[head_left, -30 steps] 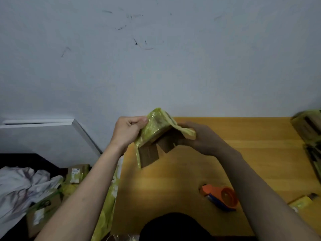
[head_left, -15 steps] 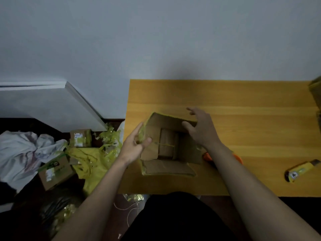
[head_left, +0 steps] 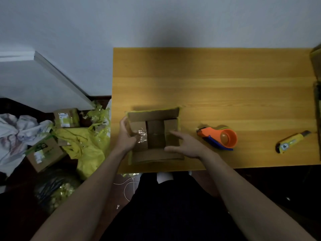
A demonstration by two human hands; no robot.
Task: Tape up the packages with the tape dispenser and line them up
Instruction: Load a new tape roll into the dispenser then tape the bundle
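An open cardboard box (head_left: pixel 155 134) edged with yellow-green tape stands on the wooden table (head_left: pixel 217 87) near its front left corner, its inner flaps folded in. My left hand (head_left: pixel 126 136) holds the box's left wall, fingers outside and thumb inside. My right hand (head_left: pixel 184 145) lies with straight fingers on the right inner flap. An orange and blue tape dispenser (head_left: pixel 220 138) lies on the table just right of my right hand, untouched.
A yellow utility knife (head_left: pixel 291 141) lies further right. Taped packages (head_left: pixel 316 66) sit at the table's right edge. On the floor to the left are two small boxes (head_left: pixel 66 117) (head_left: pixel 43 152), yellow plastic scraps (head_left: pixel 83 143) and white cloth (head_left: pixel 15 133).
The box came down from mid-air onto the table with its opening up. My hands have settled on its left wall and right flap, and the view has tilted down.
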